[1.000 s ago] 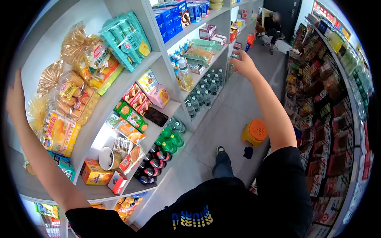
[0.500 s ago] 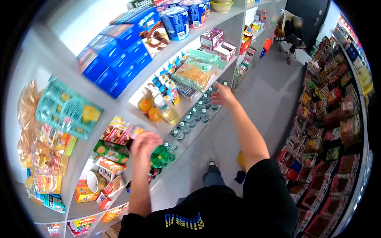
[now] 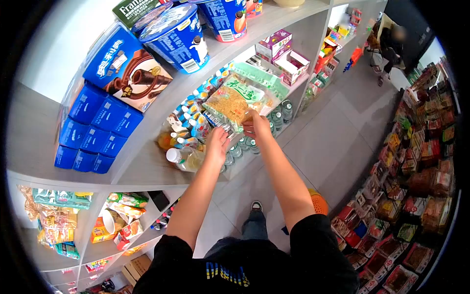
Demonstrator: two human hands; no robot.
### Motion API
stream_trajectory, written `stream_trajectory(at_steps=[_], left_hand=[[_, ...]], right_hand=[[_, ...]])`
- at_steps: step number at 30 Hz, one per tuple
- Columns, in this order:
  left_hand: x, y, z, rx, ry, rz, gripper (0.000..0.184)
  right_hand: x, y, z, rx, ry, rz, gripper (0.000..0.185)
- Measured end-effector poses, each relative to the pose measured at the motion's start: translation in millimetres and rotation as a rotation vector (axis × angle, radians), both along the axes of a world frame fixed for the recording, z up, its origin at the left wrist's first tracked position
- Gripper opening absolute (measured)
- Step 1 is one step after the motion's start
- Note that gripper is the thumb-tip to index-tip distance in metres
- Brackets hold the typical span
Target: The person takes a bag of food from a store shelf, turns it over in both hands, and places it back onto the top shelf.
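A clear plastic bag of brown, crumbly food [image 3: 227, 102] with green print lies on the middle shelf. My right hand [image 3: 258, 126] is at the bag's near right corner, fingers curled onto its edge. Just left of it, my left hand [image 3: 217, 143] is held at the shelf front below the bag, fingers stretched and apart, with nothing visible in it. Under and behind the bag sits a pale green package [image 3: 264, 81]. Small bottles with blue caps [image 3: 188, 115] stand to its left, beside a white-capped bottle [image 3: 183, 158] of yellowish liquid.
Blue boxes [image 3: 93, 130] and blue tubs [image 3: 176, 41] fill the upper shelf. Water bottles [image 3: 277, 119] stand on the lower shelf. Opposite is a rack of packaged goods [image 3: 391, 196]. An orange round object [image 3: 318, 202] is on the floor. A person [image 3: 391, 46] sits at the far end.
The view has moved closer to the shelf. My left hand has moved right, toward the bag. My right hand has come in from beyond the shelf edge to the bag's corner.
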State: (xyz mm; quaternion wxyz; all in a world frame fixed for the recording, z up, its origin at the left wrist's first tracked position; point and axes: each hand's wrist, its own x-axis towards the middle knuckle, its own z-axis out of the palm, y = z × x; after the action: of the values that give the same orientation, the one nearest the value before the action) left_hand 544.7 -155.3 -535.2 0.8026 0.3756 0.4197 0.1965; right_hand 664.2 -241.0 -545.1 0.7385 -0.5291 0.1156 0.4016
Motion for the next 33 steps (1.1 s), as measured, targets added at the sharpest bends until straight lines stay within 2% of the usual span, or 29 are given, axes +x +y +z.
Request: stream_trajectory(at_steps=[3,5,7,10,15,22,27,29,30,33], left_hand=[[37,6,-3,0.031,0.107,0.05,0.05],[49,9,3,0.059,0.181,0.064,0.051],[58,11,8,0.039,0.176,0.024,0.052],[65,24,-23,-0.01,0.072,0.044,0.054],[66,27,-28,-0.025,0.01,0.067,0.052],[63,20,-32,-0.04,-0.04,0.1,0.04],[57,-3,-9,-0.04,-0.079,0.075,0.035],[52,-20,11,0.004,-0.249,0.034,0.039],[47,-26,18,0.024,-0.237,0.003,0.043],[29,-46,38,0.117,-0.189,-0.027,0.044]], right_hand=[[7,7,-5,0.049,-0.026,-0.015,0.041],[11,12,-6,-0.081,-0.069,0.063,0.048],[10,14,-7,-0.05,-0.068,0.021,0.045],[11,16,-14,-0.005,-0.158,-0.001,0.04],[14,16,-15,-0.014,-0.195,-0.012,0.04],[13,11,-13,0.056,-0.307,-0.073,0.038],[8,-11,11,0.033,-0.305,-0.022,0.038],[3,-16,10,0.151,-0.337,-0.125,0.04],[-2,-25,26,0.193,-0.295,-0.097,0.043],[-23,-30,25,0.292,-0.338,-0.167,0.045]])
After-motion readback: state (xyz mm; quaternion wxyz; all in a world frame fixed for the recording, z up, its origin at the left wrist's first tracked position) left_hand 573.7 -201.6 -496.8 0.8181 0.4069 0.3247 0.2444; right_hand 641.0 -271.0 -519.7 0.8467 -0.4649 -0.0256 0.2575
